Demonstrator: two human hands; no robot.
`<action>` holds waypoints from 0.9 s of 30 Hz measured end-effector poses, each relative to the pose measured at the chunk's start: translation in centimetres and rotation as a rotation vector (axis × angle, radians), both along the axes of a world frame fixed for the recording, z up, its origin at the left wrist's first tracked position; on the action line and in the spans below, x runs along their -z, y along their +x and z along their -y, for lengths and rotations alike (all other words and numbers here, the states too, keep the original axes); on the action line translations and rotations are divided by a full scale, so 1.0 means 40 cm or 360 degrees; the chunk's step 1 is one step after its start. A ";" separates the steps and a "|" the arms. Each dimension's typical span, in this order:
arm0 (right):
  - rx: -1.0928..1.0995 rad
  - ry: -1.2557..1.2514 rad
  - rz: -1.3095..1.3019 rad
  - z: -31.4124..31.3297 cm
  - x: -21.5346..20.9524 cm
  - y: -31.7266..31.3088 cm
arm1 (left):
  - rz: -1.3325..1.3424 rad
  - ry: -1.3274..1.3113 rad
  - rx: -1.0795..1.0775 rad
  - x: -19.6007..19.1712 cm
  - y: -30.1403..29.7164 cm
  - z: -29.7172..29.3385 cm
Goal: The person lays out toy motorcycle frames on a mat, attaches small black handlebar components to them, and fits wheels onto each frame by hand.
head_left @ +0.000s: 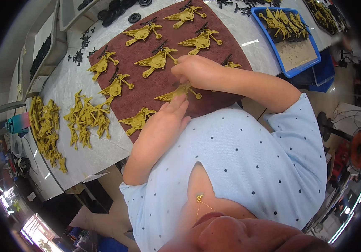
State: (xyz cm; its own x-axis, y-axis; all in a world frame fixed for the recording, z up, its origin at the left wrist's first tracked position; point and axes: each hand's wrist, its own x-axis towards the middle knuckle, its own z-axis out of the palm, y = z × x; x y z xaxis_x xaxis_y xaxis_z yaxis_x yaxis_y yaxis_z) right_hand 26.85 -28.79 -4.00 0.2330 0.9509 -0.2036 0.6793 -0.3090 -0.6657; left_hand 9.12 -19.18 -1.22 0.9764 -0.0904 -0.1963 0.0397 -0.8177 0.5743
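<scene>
A yellow plastic toy motorcycle frame (173,94) lies on the dark red cloth in front of me. My left hand (170,114) lies flat with its fingers stretched out, the tips touching the near side of this frame. Just above it, my right hand (195,72) is closed with the fingers curled in; what they pinch, if anything, is hidden. Around my hands, several similar frames lie spaced apart, such as one with a black handlebar piece (157,61) just beyond. A frame without a visible black piece (137,120) sits left of my left forearm.
The red cloth (132,88) covers the table's middle. Piles of yellow frames (46,130) lie at left. Small black parts (78,57) and black wheels (134,17) are farther back, beside grey bins (56,50). At far right stands a blue tray (289,74) holding yellow frames.
</scene>
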 end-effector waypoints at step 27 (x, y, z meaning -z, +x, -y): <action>0.0783 -0.0087 0.1454 0.135 0.069 0.529 | 0.0323 0.0092 -0.0031 -0.013 -0.037 -0.007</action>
